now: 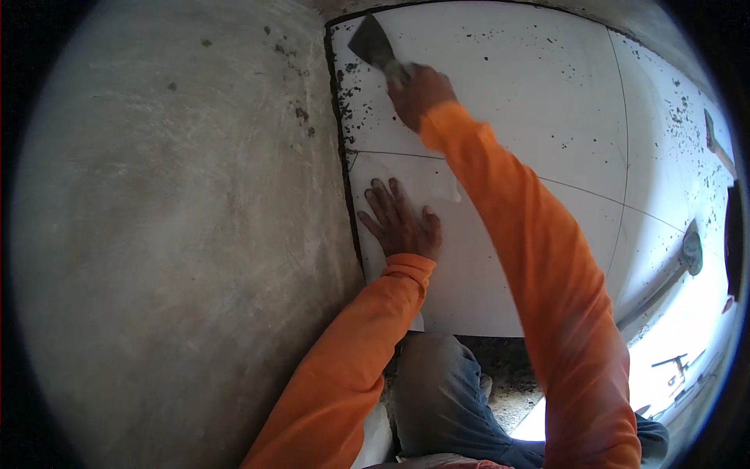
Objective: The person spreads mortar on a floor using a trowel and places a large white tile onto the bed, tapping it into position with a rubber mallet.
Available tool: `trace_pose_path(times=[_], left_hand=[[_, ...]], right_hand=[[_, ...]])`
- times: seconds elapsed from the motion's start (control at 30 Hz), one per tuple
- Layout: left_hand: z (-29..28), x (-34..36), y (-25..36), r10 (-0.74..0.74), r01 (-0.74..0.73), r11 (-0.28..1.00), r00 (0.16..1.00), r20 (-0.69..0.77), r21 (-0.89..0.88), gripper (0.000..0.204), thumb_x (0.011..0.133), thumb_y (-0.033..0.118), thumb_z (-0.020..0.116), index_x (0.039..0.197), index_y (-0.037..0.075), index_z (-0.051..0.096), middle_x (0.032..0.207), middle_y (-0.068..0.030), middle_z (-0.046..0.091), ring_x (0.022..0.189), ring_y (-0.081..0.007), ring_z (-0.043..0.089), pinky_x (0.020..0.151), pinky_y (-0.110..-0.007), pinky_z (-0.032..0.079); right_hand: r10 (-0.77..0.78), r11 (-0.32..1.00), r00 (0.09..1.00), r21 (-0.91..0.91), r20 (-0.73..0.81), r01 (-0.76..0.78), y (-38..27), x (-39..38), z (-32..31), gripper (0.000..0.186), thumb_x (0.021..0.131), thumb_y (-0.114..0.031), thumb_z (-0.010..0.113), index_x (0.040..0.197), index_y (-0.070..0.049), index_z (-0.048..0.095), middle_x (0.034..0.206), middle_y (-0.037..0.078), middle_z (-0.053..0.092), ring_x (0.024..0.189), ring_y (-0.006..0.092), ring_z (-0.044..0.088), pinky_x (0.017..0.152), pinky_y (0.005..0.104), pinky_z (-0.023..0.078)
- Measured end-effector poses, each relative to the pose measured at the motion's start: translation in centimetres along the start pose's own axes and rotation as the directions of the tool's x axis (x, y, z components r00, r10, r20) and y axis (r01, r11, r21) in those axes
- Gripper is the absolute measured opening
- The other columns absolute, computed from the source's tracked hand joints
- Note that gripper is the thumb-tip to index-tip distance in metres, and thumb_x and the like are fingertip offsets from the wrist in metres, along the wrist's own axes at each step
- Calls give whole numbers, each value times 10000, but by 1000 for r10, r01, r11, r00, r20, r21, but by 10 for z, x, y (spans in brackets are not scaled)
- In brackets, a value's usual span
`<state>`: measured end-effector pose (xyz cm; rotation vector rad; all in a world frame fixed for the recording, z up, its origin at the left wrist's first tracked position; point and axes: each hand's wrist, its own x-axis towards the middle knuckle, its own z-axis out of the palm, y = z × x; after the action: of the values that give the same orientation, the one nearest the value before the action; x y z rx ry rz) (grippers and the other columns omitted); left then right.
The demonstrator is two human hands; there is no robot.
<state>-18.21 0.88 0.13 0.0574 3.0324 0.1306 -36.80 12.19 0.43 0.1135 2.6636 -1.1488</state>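
My right hand [422, 95] is closed round the handle of a putty knife [370, 41]. Its wide, dark blade is over the far left corner of the white floor tiles [500, 94], close to the dark gap along the wall. Dark crumbs of mortar [355, 102] lie scattered on the tile below the blade. Nearer to me, my left hand [402, 225] rests flat with fingers spread on a white tile, just right of that gap. It holds nothing. Both arms are in orange sleeves.
A bare grey cement wall [187, 219] fills the left side. On the right lie a mallet [692, 252] with a long handle and another bladed tool [711, 133]. More crumbs [678, 109] dot the right-hand tiles. My knee [433, 375] is at the tiles' near edge, beside rough ground [516, 367].
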Motion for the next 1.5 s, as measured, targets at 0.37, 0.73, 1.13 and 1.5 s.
trace_pose_path(times=[0.37, 0.73, 1.13, 1.5], left_hand=[[0, -1, -1, -21, 22, 1000, 999, -33, 13, 656, 862, 388, 383, 1384, -2, 307, 1460, -262, 231, 1359, -429, 196, 1049, -633, 137], [-1, 2, 1, -30, 29, 999, 999, -41, -27, 671, 837, 346, 432, 1393, -2, 296, 1458, -264, 231, 1368, -414, 187, 1058, -631, 127], [3, 1, -1, -19, 19, 996, 1000, 4, -85, 691, 842, 334, 445, 1425, 27, 238, 1486, -247, 177, 1383, -408, 147, 1075, -612, 77], [7, -8, -22, 29, -42, 995, 990, -140, -93, 632, 857, 354, 445, 1371, 1, 340, 1442, -251, 285, 1342, -436, 247, 1057, -624, 123]], right_hand=[[-418, 809, 848, -290, 327, 511, 9, -57, -15, 307, 948, -279, 415, 1096, -50, 556, 918, 213, 627, 844, 375, 619, 762, 437, 516], [-138, 977, 986, 153, -91, 150, 83, -92, -39, 411, 917, -379, 472, 998, -3, 615, 726, 167, 616, 617, 284, 613, 619, 389, 516], [-421, 741, 898, -523, 127, 421, -15, 77, 19, 531, 944, -331, 416, 1377, -28, 363, 1469, 165, 262, 1373, 313, 209, 1109, 472, 181], [-583, 773, 794, -183, 172, 607, -25, 23, 37, 321, 869, -144, 436, 1140, -34, 568, 1055, 145, 613, 1045, 341, 546, 891, 434, 427]])
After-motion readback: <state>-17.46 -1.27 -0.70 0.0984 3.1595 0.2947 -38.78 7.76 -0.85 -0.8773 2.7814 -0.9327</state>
